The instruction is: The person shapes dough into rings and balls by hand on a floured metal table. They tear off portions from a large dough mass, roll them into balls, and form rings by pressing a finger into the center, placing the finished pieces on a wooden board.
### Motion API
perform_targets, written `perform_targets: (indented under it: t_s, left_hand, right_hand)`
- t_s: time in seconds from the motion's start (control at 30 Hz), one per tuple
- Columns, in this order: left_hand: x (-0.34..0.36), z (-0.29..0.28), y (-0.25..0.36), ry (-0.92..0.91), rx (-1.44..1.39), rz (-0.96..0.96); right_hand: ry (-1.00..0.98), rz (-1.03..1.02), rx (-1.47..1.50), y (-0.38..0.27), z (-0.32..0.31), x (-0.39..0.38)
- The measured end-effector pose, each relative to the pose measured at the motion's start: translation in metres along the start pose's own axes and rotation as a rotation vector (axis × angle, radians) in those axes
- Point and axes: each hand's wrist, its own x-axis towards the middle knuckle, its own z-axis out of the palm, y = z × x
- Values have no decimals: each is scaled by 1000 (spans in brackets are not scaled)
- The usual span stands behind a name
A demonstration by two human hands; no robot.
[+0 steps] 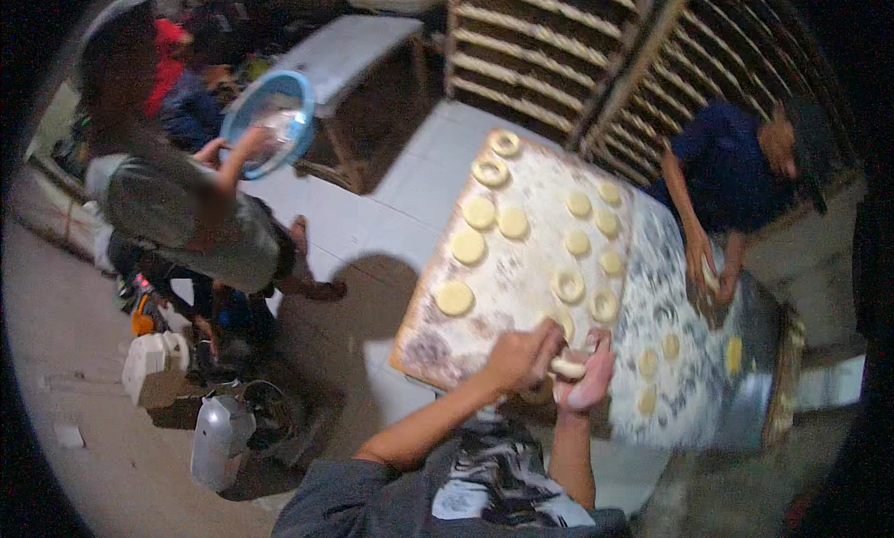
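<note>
A pale piece of dough (566,367) is held between my two hands above the near edge of a floured board (549,217). My left hand (529,356) is closed on it from the left, fingers bent. My right hand (590,372), palm turned up and dusted with flour, grips its other side with curled fingers. Whether the dough is a ring is hidden by my fingers. Just beyond lie a dough ring (568,285), another ring (603,305) and a partly covered dough piece (559,318). Flat dough rounds (454,298) sit along the board's left side.
At right, a co-worker (736,175) handles dough over a floured metal surface (689,389) with several dough pieces. Another person (186,212) at left holds a blue basin (307,119). Slatted racks (531,54) stand behind the board; jerrycans (222,440) stand on the floor, lower left.
</note>
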Motion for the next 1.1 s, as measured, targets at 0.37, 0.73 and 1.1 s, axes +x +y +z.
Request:
perform_targets:
  t_s: [0.37,0.73,1.1]
  left_hand:
    - [8,-43,4,-18,-199,-383]
    - [-44,-68,-47,-88,557,-450]
    - [-54,-46,-35,-216,726,-280]
  right_hand:
    - [18,441,-105,-30,25,5]
    - [-11,53,-1441,20,41,-6]
    - [-167,10,-1772,44,29,-20]
